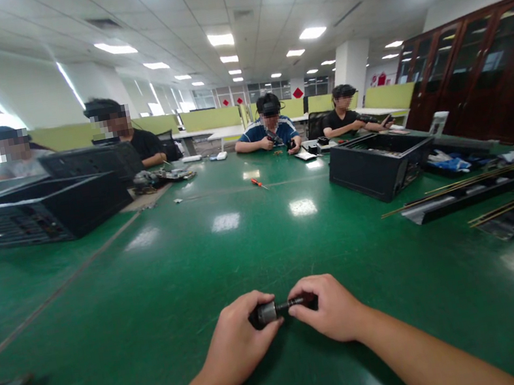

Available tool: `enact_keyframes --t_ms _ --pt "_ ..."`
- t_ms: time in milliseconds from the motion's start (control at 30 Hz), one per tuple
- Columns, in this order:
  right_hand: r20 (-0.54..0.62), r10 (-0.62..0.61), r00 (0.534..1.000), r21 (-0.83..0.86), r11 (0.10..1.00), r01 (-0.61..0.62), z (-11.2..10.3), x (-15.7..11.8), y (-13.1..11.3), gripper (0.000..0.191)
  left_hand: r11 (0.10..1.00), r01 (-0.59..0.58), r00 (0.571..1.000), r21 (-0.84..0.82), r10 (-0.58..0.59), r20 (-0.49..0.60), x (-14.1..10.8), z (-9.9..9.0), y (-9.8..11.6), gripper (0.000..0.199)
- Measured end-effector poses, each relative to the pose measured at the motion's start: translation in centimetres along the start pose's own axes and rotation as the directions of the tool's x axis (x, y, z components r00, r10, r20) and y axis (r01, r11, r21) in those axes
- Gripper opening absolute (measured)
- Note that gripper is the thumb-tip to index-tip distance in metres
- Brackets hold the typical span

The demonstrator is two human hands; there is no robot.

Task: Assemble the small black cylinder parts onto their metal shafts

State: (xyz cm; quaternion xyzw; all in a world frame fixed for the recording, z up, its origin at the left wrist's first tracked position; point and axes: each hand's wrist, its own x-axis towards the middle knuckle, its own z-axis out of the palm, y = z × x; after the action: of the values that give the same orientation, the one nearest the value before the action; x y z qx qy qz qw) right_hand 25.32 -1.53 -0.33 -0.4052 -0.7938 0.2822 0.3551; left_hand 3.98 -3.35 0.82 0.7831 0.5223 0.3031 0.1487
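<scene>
A small dark-and-silver metal cylinder (267, 313) sits between the thumb and fingers of my left hand (236, 339). From its right end a thin dark shaft (283, 306) runs across to my right hand (330, 309), whose thumb and fingertips pinch the far part. The piece lies about level, just over the green tabletop (230, 263). My fingers cover both of its ends, and I cannot make out its exact kind.
An orange-handled screwdriver (258, 183) lies farther up the table. Black computer cases stand at left (41, 210) and right (372, 165). Long dark metal channels (475, 190) lie at the right. Several people sit around, one person (270, 127) straight across.
</scene>
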Motion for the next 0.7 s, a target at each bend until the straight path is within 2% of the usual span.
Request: enact_keyframes --t_ms 700 --pt "-0.010 0.000 1.000 -0.003 1.000 0.000 0.17 0.05 0.33 0.009 1.000 -0.002 1.000 -0.003 0.002 -0.021 0.05 -0.02 -0.07 0.020"
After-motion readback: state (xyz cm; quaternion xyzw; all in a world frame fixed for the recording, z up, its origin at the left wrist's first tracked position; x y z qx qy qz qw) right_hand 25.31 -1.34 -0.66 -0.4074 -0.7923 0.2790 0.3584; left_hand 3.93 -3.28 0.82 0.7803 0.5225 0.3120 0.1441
